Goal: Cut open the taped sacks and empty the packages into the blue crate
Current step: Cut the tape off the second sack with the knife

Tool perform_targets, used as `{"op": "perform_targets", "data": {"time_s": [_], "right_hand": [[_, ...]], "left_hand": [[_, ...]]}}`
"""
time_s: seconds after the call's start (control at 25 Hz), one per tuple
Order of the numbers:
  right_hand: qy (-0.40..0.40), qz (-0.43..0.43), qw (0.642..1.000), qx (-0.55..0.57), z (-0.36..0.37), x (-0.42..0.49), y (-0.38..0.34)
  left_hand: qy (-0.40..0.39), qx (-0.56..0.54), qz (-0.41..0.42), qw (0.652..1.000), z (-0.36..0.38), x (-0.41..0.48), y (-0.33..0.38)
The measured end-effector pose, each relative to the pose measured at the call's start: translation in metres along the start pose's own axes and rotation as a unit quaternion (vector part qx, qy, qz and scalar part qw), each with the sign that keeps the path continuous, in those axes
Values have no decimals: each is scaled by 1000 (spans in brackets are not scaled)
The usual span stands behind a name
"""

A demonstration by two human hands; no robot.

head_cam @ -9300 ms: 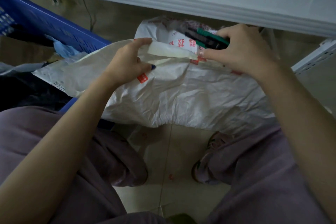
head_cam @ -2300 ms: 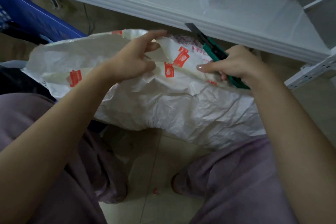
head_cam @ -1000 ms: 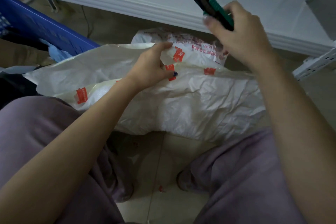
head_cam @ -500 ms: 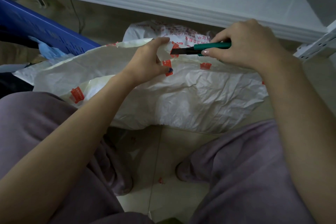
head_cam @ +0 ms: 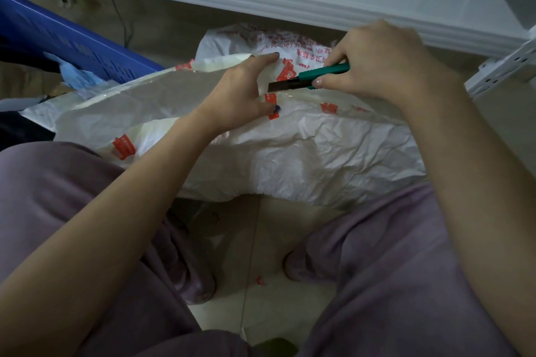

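White sack (head_cam: 319, 153), centre, red print (head_cam: 293, 51) illegible: left hand (head_cam: 240, 95) pinches its top fold, right hand (head_cam: 383, 66) grips the green knife (head_cam: 307, 78), raised a second ago, now level at the fold; blue crate (head_cam: 72, 46) upper left.

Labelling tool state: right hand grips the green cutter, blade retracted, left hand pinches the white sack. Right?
Not quite. The head view shows the green cutter in the right hand with its blade extended, not retracted, the tip pointing toward the left hand, which pinches the white sack.
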State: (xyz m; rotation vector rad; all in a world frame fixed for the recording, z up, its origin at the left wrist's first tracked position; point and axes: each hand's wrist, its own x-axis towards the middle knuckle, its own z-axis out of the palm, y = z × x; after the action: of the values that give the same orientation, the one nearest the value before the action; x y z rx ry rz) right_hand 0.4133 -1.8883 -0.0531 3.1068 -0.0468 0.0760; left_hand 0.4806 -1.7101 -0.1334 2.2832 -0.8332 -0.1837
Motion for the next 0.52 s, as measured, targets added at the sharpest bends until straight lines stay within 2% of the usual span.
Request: {"op": "perform_targets", "data": {"time_s": [0.16, 0.36, 0.52], "right_hand": [[-14, -1, 1000, -14, 9, 4, -15], [-38, 40, 998, -21, 2, -1, -17], [18, 24, 997, -74, 4, -9, -18]], "left_hand": [[-3, 14, 26, 1000, 2, -3, 2], [10, 8, 15, 1000, -3, -4, -5], [-30, -9, 10, 999, -2, 0, -5]]}}
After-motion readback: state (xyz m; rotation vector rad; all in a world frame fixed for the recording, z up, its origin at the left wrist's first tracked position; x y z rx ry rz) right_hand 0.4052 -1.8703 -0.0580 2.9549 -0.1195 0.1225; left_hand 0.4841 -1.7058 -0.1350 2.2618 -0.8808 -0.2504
